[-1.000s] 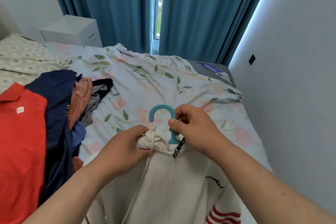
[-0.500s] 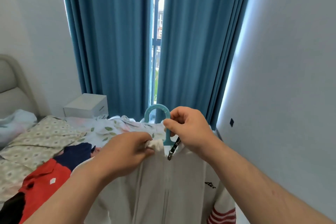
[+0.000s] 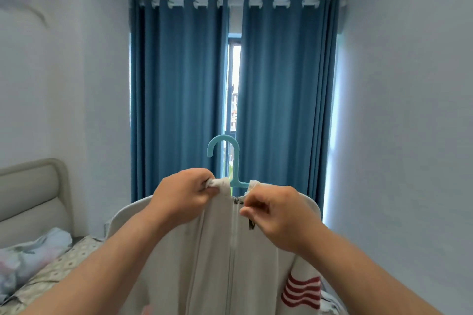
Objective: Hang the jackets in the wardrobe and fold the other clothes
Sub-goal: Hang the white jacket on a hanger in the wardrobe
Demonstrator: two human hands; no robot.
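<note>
A white zip-up jacket (image 3: 217,258) with red stripes on one sleeve hangs on a teal plastic hanger (image 3: 231,158), held up in front of me. My left hand (image 3: 184,197) is shut on the left side of the jacket's collar, just left of the hanger's stem. My right hand (image 3: 273,212) pinches the dark zipper pull at the top of the zip, right of the stem. The hanger's hook stands free above both hands. The other clothes are out of view.
Blue curtains (image 3: 179,100) with a narrow window gap fill the far wall. A padded headboard (image 3: 30,194) and bed with a pillow (image 3: 28,250) lie at the lower left. A white wall (image 3: 409,135) runs close along the right.
Both hands have lifted the jacket on its hanger off the bed to chest height, and the view has tilted up from the bed to the curtains. The pile of clothes has dropped out of view.
</note>
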